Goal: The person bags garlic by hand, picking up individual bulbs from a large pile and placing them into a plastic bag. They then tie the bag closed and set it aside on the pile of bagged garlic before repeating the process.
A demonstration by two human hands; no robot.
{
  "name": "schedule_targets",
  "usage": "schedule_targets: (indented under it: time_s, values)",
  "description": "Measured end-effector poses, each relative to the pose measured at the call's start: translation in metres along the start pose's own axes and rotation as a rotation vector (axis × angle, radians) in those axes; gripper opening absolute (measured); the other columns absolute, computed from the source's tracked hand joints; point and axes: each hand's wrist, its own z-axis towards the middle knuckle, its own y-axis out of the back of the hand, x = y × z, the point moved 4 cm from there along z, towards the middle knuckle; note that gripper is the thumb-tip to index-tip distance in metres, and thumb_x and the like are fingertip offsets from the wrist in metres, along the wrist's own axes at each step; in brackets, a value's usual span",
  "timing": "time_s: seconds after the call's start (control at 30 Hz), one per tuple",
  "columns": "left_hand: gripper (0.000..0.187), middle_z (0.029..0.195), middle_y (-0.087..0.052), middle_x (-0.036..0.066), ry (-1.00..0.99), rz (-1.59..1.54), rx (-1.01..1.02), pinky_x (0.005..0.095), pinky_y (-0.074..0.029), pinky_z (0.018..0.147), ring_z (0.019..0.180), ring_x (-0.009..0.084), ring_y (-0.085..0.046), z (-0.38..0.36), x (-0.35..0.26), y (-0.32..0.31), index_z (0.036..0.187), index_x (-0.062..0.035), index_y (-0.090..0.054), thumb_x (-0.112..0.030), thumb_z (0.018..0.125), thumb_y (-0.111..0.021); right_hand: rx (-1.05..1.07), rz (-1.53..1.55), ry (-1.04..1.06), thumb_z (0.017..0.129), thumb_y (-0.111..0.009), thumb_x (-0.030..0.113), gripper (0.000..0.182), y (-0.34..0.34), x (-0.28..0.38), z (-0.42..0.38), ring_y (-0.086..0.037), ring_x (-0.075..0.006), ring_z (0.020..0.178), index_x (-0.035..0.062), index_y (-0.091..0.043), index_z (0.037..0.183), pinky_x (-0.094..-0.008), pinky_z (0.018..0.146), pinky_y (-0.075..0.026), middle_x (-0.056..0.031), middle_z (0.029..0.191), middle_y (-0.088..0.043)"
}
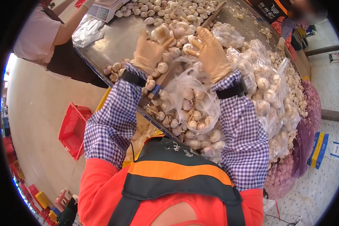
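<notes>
Both of my hands wear tan gloves and reach over a metal table heaped with garlic bulbs. My left hand (148, 54) is open above the loose garlic (162, 67), its thumb stretched to the right. A slightly blurred garlic bulb (162, 34) lies just beyond its fingers. To the right, my right hand (211, 56) is open with fingers apart, beside loose bulbs and clear plastic. Nearer to me, between my forearms, an open clear plastic bag (199, 109) has several garlic bulbs inside. A wooden strip (165, 77) with blue tape runs beside the bag.
Filled bags of garlic (263, 84) are piled at the right, with purple mesh sacks (309, 109) beyond. A scale (103, 11) and plastic bags (87, 32) are at the upper left. A red basket (74, 132) stands on the floor. Two other people are at the table's edges.
</notes>
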Motion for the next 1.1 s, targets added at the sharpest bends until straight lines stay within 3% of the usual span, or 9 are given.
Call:
schedule_targets:
  time_s: [0.07, 0.13, 0.2, 0.23, 0.27, 0.4, 0.73, 0.83, 1.1]
  values:
    - [0.068, 0.140, -0.040, 0.020, -0.033, 0.012, -0.073, 0.0471, -0.035, 0.112, 0.131, 0.0339, -0.041, 0.001, -0.004, -0.002, 0.140, -0.0012, -0.033, -0.054, 0.098, -0.044, -0.008, 0.063, 0.012, 0.100, -0.051, 0.037, 0.054, 0.012, 0.001, -0.006, -0.063, -0.0209, 0.102, -0.0014, -0.042, 0.137, -0.0368, 0.089, -0.054, -0.0135, 0.123, -0.061]
    - [0.060, 0.135, -0.049, 0.018, -0.040, 0.562, 0.065, 0.0472, -0.037, 0.110, 0.127, 0.0344, -0.046, -0.018, 0.011, -0.004, 0.141, -0.0020, -0.036, -0.044, 0.099, -0.047, 0.204, -0.637, 0.191, 0.099, -0.054, 0.031, 0.043, 0.022, -0.010, -0.040, -0.064, -0.0219, 0.101, 0.0021, -0.052, 0.131, -0.0340, 0.087, -0.054, -0.0107, 0.118, -0.065]
    - [0.036, 0.125, -0.058, 0.015, 0.113, 0.504, 0.396, 0.0420, -0.044, 0.103, 0.117, 0.0291, -0.055, -0.039, 0.048, 0.029, 0.125, -0.0024, -0.055, -0.029, 0.100, -0.050, 0.130, -0.608, -0.066, 0.097, -0.057, 0.024, 0.034, 0.038, -0.046, -0.080, -0.066, -0.0207, 0.093, 0.0036, -0.059, 0.124, -0.0312, 0.080, -0.054, -0.0086, 0.109, -0.068]
    - [0.029, 0.120, -0.062, 0.014, -0.069, 1.135, 0.424, 0.0381, -0.049, 0.096, 0.110, 0.0261, -0.060, -0.057, 0.064, 0.031, 0.118, -0.0034, -0.061, -0.022, 0.096, -0.057, 0.120, -0.688, -0.032, 0.095, -0.058, 0.023, 0.033, 0.045, -0.057, -0.102, -0.067, -0.0202, 0.088, 0.0042, -0.059, 0.123, -0.0313, 0.077, -0.054, -0.0089, 0.104, -0.069]
    - [0.029, 0.114, -0.065, 0.013, 0.173, 1.169, 0.256, 0.0357, -0.053, 0.087, 0.103, 0.0244, -0.064, -0.072, 0.085, 0.040, 0.114, -0.0033, -0.064, -0.016, 0.088, -0.066, 0.109, -0.769, 0.004, 0.094, -0.059, 0.021, 0.033, 0.052, -0.068, -0.121, -0.068, -0.0196, 0.083, 0.0047, -0.060, 0.122, -0.0313, 0.073, -0.053, -0.0091, 0.100, -0.070]
    - [0.040, 0.112, -0.060, 0.011, -0.299, 2.163, 0.301, 0.0392, -0.053, 0.076, 0.093, 0.0300, -0.064, -0.095, 0.130, 0.068, 0.110, -0.0059, -0.059, -0.022, 0.077, -0.074, -0.048, -0.995, -0.075, 0.092, -0.062, 0.023, 0.037, 0.078, -0.116, -0.166, -0.068, -0.0225, 0.079, 0.0059, -0.058, 0.125, -0.0341, 0.071, -0.053, -0.0121, 0.098, -0.069]
    - [0.052, 0.116, -0.056, 0.011, -0.182, 2.065, 0.330, 0.0388, -0.052, 0.076, 0.092, 0.0301, -0.064, -0.067, 0.115, 0.091, 0.120, -0.0075, -0.052, -0.019, 0.076, -0.076, -0.040, -1.382, -0.107, 0.085, -0.067, 0.030, 0.053, 0.058, -0.120, -0.099, -0.064, -0.0343, 0.098, 0.0110, -0.052, 0.132, -0.0402, 0.082, -0.052, -0.0183, 0.115, -0.063]
    - [0.046, 0.113, -0.056, 0.004, 0.015, 1.504, 0.383, 0.0282, -0.049, 0.084, 0.099, 0.0103, -0.057, -0.081, 0.101, 0.096, 0.125, -0.0062, -0.049, -0.009, 0.084, -0.071, -0.146, -0.962, 0.107, 0.084, -0.072, 0.019, 0.047, 0.065, -0.121, -0.109, -0.063, -0.0257, 0.102, 0.0054, -0.057, 0.126, -0.0338, 0.089, -0.050, -0.0174, 0.115, -0.063]
    - [0.048, 0.116, -0.056, 0.003, 0.199, 0.840, 0.368, 0.0286, -0.045, 0.094, 0.108, 0.0125, -0.055, -0.097, 0.104, 0.088, 0.128, -0.0074, -0.046, -0.008, 0.086, -0.069, -0.095, -0.251, -0.124, 0.089, -0.069, 0.019, 0.038, 0.066, -0.116, -0.134, -0.059, -0.0135, 0.099, 0.0005, -0.058, 0.121, -0.0276, 0.088, -0.048, -0.0061, 0.108, -0.064]
